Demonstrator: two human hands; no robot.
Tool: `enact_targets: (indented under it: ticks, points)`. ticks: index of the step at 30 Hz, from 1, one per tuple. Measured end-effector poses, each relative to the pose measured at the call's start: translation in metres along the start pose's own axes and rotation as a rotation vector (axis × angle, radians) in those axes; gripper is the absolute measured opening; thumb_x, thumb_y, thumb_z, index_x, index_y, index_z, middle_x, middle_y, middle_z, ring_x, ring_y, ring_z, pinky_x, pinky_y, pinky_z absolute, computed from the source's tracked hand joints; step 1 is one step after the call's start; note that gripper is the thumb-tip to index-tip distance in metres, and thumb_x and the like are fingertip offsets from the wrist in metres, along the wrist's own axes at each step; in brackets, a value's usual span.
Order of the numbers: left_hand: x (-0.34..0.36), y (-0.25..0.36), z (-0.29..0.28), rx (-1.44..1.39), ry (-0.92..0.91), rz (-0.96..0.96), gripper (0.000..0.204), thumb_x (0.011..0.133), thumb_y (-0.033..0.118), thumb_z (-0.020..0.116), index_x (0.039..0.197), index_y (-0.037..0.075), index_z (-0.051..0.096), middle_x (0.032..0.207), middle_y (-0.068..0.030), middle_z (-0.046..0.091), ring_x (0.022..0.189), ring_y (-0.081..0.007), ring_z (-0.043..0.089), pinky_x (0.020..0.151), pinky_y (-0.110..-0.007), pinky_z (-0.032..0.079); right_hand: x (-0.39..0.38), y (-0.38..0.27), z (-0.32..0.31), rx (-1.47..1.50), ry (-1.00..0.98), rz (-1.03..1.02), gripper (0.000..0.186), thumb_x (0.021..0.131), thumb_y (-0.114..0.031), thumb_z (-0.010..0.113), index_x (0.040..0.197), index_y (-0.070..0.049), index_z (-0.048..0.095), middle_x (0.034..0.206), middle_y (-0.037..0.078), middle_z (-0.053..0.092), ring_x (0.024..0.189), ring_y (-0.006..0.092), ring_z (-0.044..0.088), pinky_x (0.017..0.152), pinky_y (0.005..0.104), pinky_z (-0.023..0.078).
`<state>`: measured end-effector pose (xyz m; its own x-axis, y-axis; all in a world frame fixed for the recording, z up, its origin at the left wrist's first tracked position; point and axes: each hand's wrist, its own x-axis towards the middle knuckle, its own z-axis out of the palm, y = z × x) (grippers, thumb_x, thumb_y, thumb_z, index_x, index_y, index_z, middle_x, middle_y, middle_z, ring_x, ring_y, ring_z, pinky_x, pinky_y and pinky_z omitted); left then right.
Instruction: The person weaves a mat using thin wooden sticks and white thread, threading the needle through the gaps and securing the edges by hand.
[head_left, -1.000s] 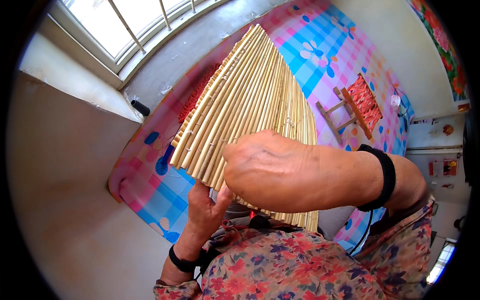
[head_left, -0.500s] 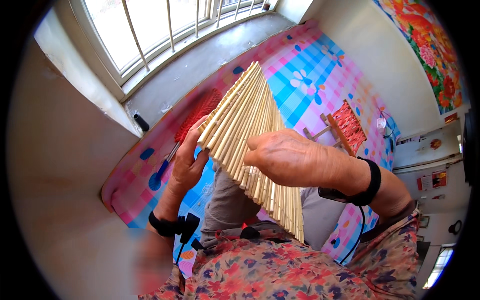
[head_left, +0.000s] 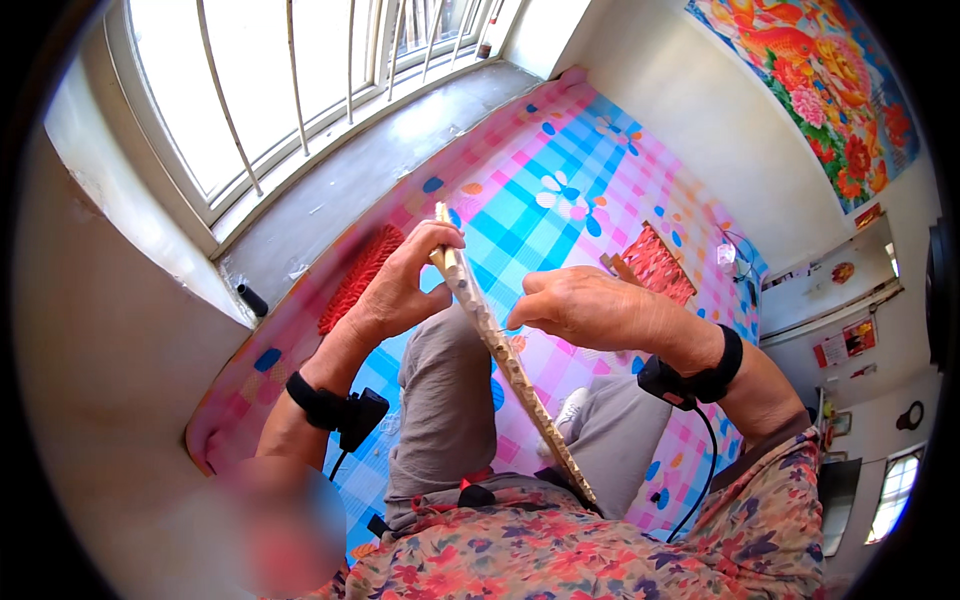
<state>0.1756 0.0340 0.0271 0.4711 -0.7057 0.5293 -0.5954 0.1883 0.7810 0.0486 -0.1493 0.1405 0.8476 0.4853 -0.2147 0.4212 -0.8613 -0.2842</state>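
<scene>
A panel of pale plant stalks (head_left: 512,372), laid side by side, is turned nearly edge-on, so its rough edge runs slanting from my left hand down to my waist. My left hand (head_left: 402,285) grips its far upper end, fingers over the top and thumb on the near side. Close to the panel's right side is my right hand (head_left: 590,308), its fingers curled together in a pinch. What those fingertips hold, if anything, is too small to make out. The panel's lower end rests against my floral shirt (head_left: 560,545), above my grey trousers (head_left: 445,400).
A red bristled brush (head_left: 360,282) lies beyond my left forearm on the checked pink and blue bed cover (head_left: 510,215). To the right sits a low wooden stool with a red patterned seat (head_left: 660,268). A barred window (head_left: 285,80) and grey sill (head_left: 365,165) border the left.
The panel has turned from showing its broad stalk face to nearly edge-on. My left hand has shifted up and over its end. My right hand has come off the face to its right side.
</scene>
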Motion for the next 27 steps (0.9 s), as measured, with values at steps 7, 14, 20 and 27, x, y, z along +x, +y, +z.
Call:
enact_targets:
  ticks: [7,14,20,27]
  points:
    - [0.026,0.000,0.030,0.041,-0.034,-0.038,0.035,0.069,-0.005,0.055,0.102,0.005,0.050,0.097,-0.0100,0.049,0.087,-0.0194,0.052,0.071,-0.029,0.047,-0.041,0.023,0.004,0.111,0.042,0.076,0.010,0.085,-0.013,0.057,0.092,-0.010,0.064,0.078,0.011,0.055,0.076,0.0284,0.057,0.065,0.0363,0.046]
    - [0.046,-0.003,0.049,0.043,-0.102,-0.046,0.040,0.069,0.025,0.048,0.101,0.003,0.053,0.096,-0.0127,0.049,0.093,-0.0264,0.049,0.084,-0.038,0.041,-0.055,0.030,0.014,0.269,0.111,0.151,0.012,0.086,-0.010,0.055,0.095,-0.008,0.064,0.074,0.009,0.053,0.073,0.0249,0.056,0.068,0.0347,0.046]
    - [0.058,-0.005,0.066,-0.161,-0.262,-0.053,0.057,0.073,0.038,0.048,0.120,0.006,0.049,0.118,-0.0140,0.048,0.111,-0.0283,0.047,0.095,-0.039,0.038,-0.081,0.041,0.024,0.198,0.148,0.215,0.016,0.082,-0.004,0.059,0.097,-0.006,0.063,0.069,0.007,0.049,0.065,0.0208,0.054,0.073,0.0323,0.045]
    - [0.072,-0.004,0.076,-0.054,-0.265,0.032,0.057,0.075,0.044,0.068,0.117,0.009,0.053,0.112,-0.0090,0.056,0.107,-0.0247,0.052,0.098,-0.037,0.034,-0.093,0.051,0.024,0.299,0.142,0.269,0.016,0.080,-0.001,0.061,0.095,-0.003,0.063,0.074,0.007,0.053,0.068,0.0201,0.056,0.062,0.0294,0.046]
